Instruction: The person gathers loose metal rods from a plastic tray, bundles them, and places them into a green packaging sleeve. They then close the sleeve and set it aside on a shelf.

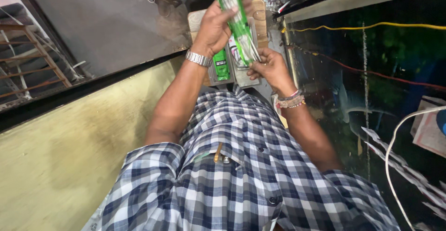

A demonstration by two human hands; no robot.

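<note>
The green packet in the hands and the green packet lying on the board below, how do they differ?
The held green packet is long, raised and tilted, gripped by the left hand and right hand. The lying green packet looks shorter, rests flat on the wooden board and is touched by neither hand. Both are green with white print.

Left hand (218, 24) w/ metal watch (198, 58) grips top of long green packet (238, 22); right hand (272, 68) pinches its lower end. More green packs (221, 66) on grey tray (241, 77) below. Checked shirt (241, 175) in foreground; yellow cable (371, 26) at right.
</note>
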